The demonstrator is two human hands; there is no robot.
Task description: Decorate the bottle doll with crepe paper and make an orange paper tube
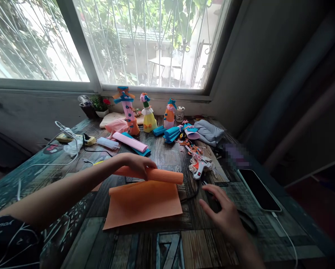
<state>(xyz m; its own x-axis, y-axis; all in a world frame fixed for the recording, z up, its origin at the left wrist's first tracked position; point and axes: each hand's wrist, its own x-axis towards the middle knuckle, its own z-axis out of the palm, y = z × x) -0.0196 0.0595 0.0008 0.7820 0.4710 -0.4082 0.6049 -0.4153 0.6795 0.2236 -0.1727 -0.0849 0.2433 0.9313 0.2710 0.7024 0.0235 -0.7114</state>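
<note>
My left hand [138, 164] reaches across the table and is closed over a roll of orange crepe paper [167, 176]. Just in front of the roll lies a flat orange paper sheet [145, 205] with its far edge curled. Whether sheet and roll are joined I cannot tell. My right hand [223, 211] hovers with thumb and fingers apart over a pair of scissors [248, 222]; the hand hides most of them, leaving a dark handle and the blade tips in sight. Beyond the right fingers rests a white hot glue gun [199, 170] on crumpled scraps.
Paper-dressed figures, including a yellow one [149, 121], stand by the window. A pink paper roll [130, 141], blue rolls [172, 134] and paper scraps [194, 147] lie mid-table. At right is a phone [259, 189] on a cable; at left, a power strip [89, 139] with wires.
</note>
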